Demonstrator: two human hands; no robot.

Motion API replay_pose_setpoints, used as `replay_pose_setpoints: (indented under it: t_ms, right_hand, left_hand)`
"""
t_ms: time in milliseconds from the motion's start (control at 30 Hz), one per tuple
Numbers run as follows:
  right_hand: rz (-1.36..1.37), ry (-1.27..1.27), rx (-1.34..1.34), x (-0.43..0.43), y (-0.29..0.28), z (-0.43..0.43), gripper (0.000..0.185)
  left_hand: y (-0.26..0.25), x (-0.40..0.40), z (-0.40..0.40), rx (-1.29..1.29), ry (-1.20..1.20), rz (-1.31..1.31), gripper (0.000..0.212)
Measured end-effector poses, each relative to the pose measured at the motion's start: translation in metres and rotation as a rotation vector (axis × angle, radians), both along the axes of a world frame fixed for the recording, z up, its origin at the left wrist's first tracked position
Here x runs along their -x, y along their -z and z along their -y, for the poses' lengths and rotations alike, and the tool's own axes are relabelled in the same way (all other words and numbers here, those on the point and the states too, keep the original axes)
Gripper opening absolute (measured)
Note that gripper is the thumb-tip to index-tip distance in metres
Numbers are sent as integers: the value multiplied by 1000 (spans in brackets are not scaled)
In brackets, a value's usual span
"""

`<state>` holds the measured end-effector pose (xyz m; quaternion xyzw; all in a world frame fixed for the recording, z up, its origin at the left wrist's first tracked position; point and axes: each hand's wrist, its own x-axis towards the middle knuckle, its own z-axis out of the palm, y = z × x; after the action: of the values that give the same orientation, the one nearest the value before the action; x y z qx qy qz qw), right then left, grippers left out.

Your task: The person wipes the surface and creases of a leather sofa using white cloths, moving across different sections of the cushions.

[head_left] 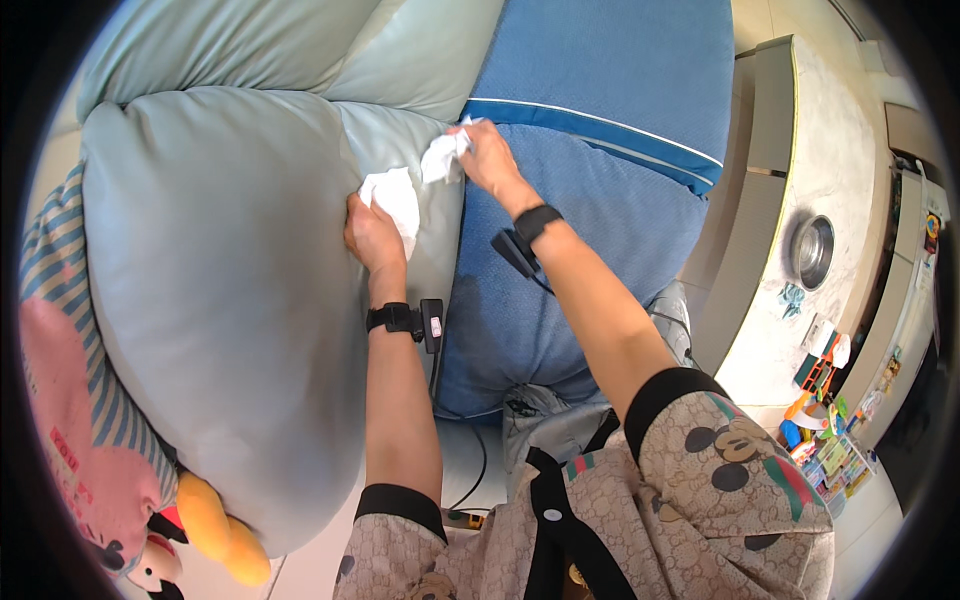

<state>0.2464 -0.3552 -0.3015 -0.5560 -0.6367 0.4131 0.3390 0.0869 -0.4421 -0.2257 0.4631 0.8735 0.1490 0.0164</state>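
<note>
My left hand (pixel 373 231) holds a white tissue or cloth (pixel 397 202) against the pale grey-green sofa, beside its large padded armrest (pixel 225 262). Up and to the right, my right hand (pixel 484 154) grips a second, crumpled white tissue or cloth (pixel 442 156) near the seam where the pale upholstery meets a blue fabric cushion (pixel 570 217). Both wrists wear black straps with small cabled devices. Whether the fingertips press on the sofa cannot be told.
A striped cushion (pixel 71 247) and a plush toy (pixel 221 529) lie at the left. On the right a marble-topped table (pixel 757 330) bears a metal bowl (pixel 812 253); colourful toys (pixel 825 427) are beyond its near end. A black cable (pixel 480 457) runs below my wrists.
</note>
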Motion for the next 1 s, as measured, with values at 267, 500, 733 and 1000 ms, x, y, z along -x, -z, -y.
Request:
replay_pose_setpoints:
  t_ms: [267, 500, 733, 1000]
  right_hand:
    - [311, -285, 374, 44, 35, 179, 16]
    - [81, 55, 288, 4, 7, 42, 39]
    - [173, -34, -1, 28, 46, 16, 37]
    - [147, -376, 352, 1, 1, 124, 24]
  left_hand:
    - [8, -1, 2, -13, 3, 24, 14]
    - [10, 5, 5, 27, -42, -13, 14]
    - [25, -1, -4, -48, 18, -57, 14]
    - [11, 9, 12, -60, 47, 28, 16]
